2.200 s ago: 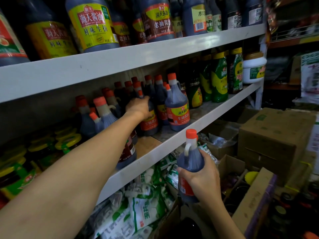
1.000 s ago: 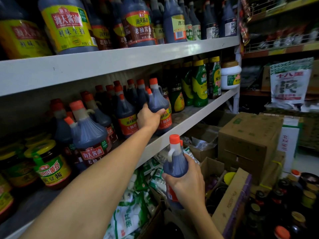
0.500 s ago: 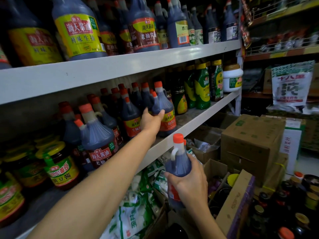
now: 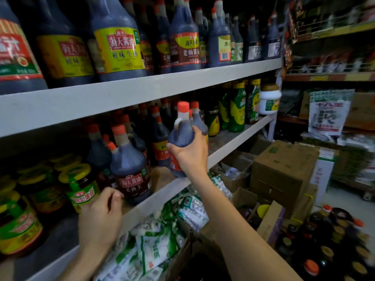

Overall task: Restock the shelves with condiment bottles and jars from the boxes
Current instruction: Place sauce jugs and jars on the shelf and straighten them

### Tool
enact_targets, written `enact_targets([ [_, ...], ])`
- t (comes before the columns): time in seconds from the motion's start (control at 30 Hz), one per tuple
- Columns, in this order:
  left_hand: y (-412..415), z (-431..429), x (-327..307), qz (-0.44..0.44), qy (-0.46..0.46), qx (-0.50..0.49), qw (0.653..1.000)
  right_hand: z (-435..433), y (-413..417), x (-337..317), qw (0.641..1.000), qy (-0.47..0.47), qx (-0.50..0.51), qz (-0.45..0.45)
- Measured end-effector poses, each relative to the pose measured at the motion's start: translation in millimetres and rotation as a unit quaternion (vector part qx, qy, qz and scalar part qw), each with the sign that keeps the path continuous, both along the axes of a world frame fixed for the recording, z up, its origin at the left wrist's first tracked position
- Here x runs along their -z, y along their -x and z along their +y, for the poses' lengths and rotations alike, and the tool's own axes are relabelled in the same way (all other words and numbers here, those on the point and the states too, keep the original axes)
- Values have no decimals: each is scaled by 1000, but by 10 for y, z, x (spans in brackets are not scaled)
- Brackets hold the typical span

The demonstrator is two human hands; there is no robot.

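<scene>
My right hand (image 4: 189, 154) grips a dark soy sauce bottle (image 4: 180, 136) with an orange cap and lifts it at the front edge of the middle shelf (image 4: 233, 147), its base just above the shelf lip. Behind it stand several similar orange-capped bottles (image 4: 160, 138). My left hand (image 4: 101, 216) hangs low at the shelf edge with fingers loosely curled, its fingertips close to the base of a large soy sauce jug (image 4: 130, 169); I cannot tell whether they touch it.
Green-lidded jars (image 4: 83, 187) stand left of the jug. Large jugs fill the upper shelf (image 4: 142, 86). Green bottles (image 4: 236, 108) and a white tub (image 4: 269, 99) sit to the right. Below are white packets (image 4: 158, 236), cardboard boxes (image 4: 284, 169) and an open box of bottles (image 4: 324, 240).
My right hand has raised its bottle from below the shelf up to the shelf edge. My left hand has drawn back from the bottles on the shelf and dropped to the front jug.
</scene>
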State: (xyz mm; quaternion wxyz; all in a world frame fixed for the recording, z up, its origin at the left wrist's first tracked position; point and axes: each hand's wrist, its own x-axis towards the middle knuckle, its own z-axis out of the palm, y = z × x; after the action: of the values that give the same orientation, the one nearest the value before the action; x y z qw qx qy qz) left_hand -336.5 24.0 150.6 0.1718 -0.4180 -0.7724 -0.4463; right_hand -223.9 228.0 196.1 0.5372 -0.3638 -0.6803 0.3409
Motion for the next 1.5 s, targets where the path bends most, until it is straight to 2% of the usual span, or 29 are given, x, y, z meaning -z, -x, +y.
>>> enact_targets([
  [0.1,103,49,122,-80,109,-11,991,61,199,45,999,-23,-15,-35],
  [0.33,89,166,197,-68,180,-40,981,282,376,198,996,-29,-6,-90],
  [0.53,69,227,136,-119,126,-70,982,336,374,210,985,-37,-20,-165],
  [0.63,116,251,142,-147,116,-68,980,237,337,351,976,-30,31,-211],
  [0.83,180,352,131,-168,109,-35,979,188,270,663,978,-5,76,-193],
  [1.03,158,463,70,-181,95,-50,978,315,195,708,986,-15,44,-162],
  [1.37,167,478,65,-178,82,-56,979,382,150,698,980,-12,13,-198],
  [1.5,157,477,53,-179,77,-68,979,108,22,802,991,44,58,-109],
])
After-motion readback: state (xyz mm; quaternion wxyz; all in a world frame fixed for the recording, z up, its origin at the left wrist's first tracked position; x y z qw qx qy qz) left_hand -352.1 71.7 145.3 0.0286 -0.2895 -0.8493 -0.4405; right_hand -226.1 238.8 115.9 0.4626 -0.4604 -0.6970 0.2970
